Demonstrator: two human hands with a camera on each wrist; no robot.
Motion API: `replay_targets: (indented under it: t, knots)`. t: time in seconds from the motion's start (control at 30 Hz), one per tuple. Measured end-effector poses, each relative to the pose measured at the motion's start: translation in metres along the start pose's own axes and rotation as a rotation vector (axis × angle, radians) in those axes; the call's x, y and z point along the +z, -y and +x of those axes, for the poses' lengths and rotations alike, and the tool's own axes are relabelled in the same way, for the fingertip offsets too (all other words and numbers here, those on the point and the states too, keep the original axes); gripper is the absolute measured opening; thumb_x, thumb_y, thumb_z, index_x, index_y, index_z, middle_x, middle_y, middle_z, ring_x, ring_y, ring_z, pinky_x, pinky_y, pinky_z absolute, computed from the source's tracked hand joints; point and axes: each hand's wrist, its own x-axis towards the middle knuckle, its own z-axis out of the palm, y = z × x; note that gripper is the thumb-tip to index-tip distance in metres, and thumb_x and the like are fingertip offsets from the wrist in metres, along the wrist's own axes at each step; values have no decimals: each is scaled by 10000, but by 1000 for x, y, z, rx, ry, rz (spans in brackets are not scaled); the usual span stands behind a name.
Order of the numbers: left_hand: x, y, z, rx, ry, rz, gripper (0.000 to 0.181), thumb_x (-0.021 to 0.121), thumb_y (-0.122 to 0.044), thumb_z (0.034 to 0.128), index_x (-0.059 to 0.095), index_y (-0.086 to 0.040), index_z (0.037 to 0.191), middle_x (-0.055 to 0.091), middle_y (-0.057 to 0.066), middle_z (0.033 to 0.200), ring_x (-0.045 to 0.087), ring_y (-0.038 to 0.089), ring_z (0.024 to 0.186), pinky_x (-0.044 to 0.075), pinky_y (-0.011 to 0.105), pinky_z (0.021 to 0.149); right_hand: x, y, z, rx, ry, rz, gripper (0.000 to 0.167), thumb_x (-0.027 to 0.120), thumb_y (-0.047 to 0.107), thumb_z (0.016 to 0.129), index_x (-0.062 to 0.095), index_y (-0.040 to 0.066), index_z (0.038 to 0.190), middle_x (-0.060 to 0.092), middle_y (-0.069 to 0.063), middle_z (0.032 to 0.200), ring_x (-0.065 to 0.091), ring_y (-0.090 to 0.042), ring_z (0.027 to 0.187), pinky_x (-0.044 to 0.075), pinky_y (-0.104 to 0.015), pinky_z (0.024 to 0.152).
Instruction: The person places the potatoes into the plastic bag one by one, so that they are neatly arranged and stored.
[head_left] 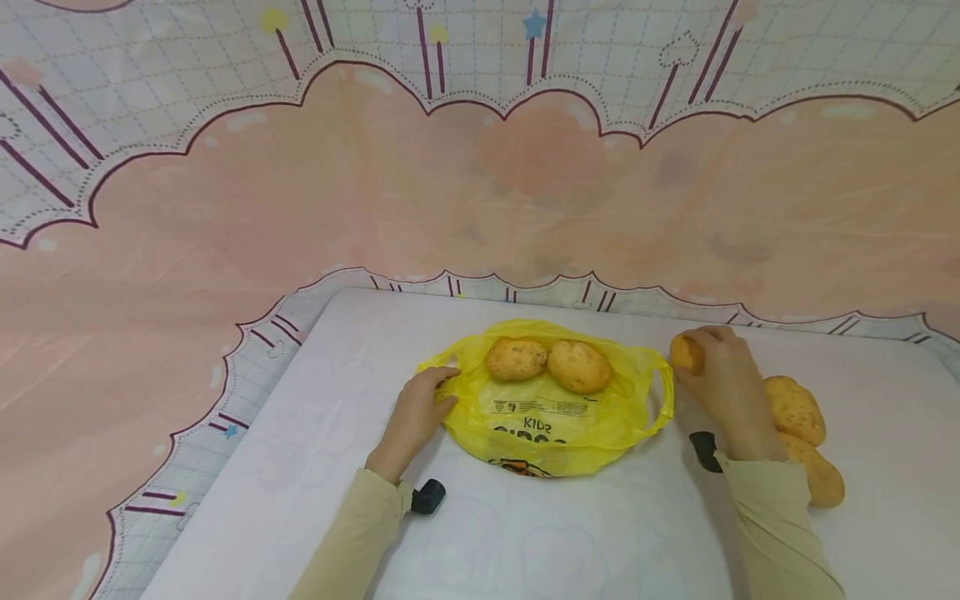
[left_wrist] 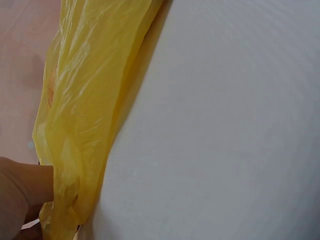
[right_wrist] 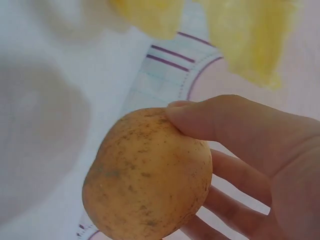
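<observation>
A yellow plastic bag [head_left: 525, 433] lies spread on the table, its mouth open, with one potato [head_left: 516, 359] and a second potato [head_left: 579, 367] side by side in it. My left hand [head_left: 417, 411] holds the bag by its left handle; in the left wrist view the thumb [left_wrist: 37, 182] meets the yellow plastic, and the fingertips are mostly hidden. To the right of the bag, my right hand [head_left: 723, 387] grips another potato [right_wrist: 150, 175] between thumb and fingers, close to the right handle loop. That potato is held above the tabletop.
Two more potatoes, one [head_left: 795, 410] behind the other [head_left: 813, 471], lie on the white table [head_left: 495, 533] beside my right forearm, which partly covers them. A patterned pink and white cloth [head_left: 480, 192] hangs beyond the table's far edge.
</observation>
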Motion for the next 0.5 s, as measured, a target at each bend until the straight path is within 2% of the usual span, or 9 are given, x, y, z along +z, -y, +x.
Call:
replay_targets:
  t: [0.3,0.5]
  knots:
    - [-1,-2,-1,-4,3,-2,418,697,-43,912,613,-41,1321,614,146,1332,569,325,1231,454,485,1079,-9,11,0,-48,-51,7,452,776,-33,761,612,-140,1168,524,-351,1216,468,-546,1116,408,-690,965]
    - [-1,-3,-2,-12,5,-3,418,697,-45,913,613,-43,1322,612,144,1337,565,324,1240,448,484,1088,-15,22,-1,-58,-47,7,463,779,-16,773,615,-134,1190,519,-353,1241,466,-539,1147,397,-689,985]
